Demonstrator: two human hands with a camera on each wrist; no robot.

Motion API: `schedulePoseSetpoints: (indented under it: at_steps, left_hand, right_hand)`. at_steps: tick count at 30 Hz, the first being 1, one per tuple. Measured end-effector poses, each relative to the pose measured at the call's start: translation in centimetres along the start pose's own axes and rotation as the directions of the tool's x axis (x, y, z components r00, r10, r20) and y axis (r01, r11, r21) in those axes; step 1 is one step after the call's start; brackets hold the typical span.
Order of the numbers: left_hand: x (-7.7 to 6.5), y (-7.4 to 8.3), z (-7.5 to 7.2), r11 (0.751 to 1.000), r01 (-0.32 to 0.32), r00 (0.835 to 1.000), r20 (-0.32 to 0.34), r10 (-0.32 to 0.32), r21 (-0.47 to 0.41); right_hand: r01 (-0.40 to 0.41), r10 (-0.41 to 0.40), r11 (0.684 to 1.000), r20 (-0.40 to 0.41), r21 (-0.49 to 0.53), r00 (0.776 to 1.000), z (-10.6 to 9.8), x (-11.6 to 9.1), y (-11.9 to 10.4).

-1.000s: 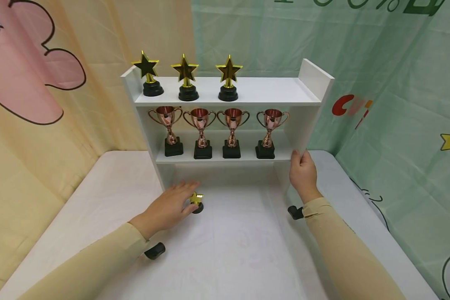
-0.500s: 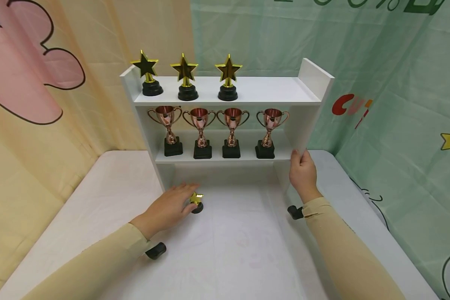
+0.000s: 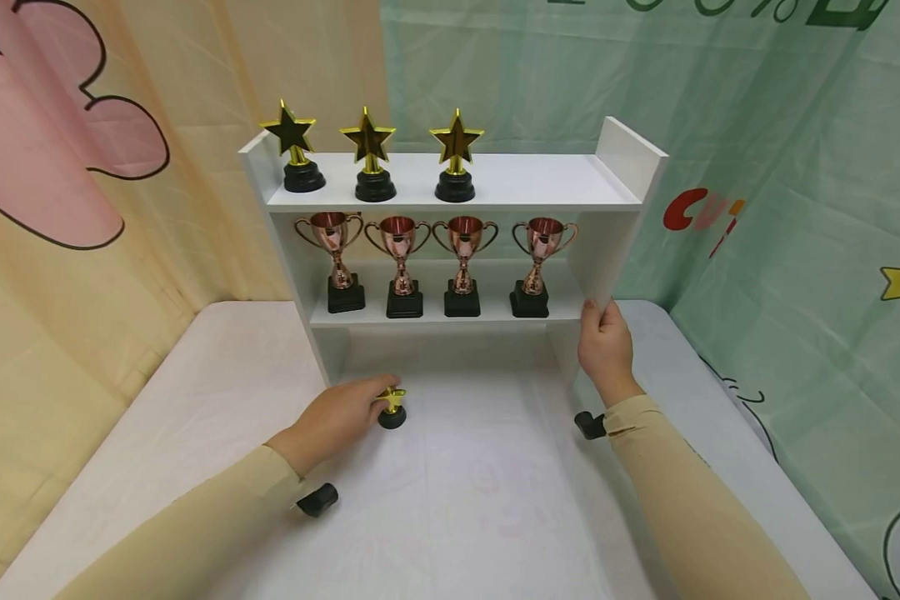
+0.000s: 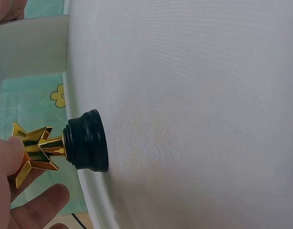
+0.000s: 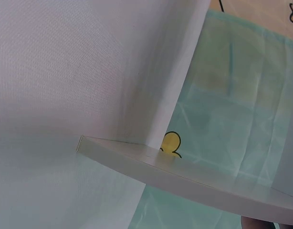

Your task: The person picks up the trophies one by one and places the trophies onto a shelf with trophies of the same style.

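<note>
Low in front of the shelf, my left hand (image 3: 333, 423) pinches a small gold star trophy (image 3: 392, 417) by its star. Up close in the left wrist view, the thumb (image 4: 10, 155) lies on the star and the round black base (image 4: 87, 140) is at the white cloth. My right hand (image 3: 606, 348) grips the right side panel of the white shelf (image 3: 540, 182), level with its middle board. Only a bit of its fingers (image 5: 257, 223) shows in the right wrist view, at the panel's edge (image 5: 184, 186).
Three star trophies, one of them at the middle (image 3: 375, 183), stand on the top board. Several copper-coloured two-handled cups, including a rightmost one (image 3: 545, 237), line the middle board. A white-covered table (image 3: 450, 517) lies beneath; printed curtains (image 3: 780, 167) hang behind and beside it.
My left hand's fingers have closed from outstretched above the small star trophy to a pinch on its star, and the trophy now tilts slightly. The right hand stays on the panel.
</note>
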State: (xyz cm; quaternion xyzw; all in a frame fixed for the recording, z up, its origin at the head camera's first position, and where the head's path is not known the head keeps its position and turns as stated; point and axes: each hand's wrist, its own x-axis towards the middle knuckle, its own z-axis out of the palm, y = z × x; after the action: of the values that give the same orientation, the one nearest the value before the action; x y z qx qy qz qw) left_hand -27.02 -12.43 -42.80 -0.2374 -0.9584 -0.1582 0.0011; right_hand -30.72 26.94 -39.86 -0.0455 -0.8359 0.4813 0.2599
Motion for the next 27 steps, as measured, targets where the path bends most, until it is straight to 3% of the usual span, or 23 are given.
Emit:
schedulePoseSetpoints:
  at_steps: [18,27]
  left_hand:
    - [0.51,-0.69,0.78,0.994,-0.006,0.999,-0.047,0.001,-0.11]
    - [0.6,-0.76,0.89,0.993,-0.002,0.998,-0.06,-0.005,-0.122]
  right_hand:
    - [0.001,-0.001,1.0,-0.007,0.0,1.0,0.06,-0.08,0.0]
    - [0.005,-0.004,1.0,-0.009,0.004,1.0,0.07,-0.07,0.01]
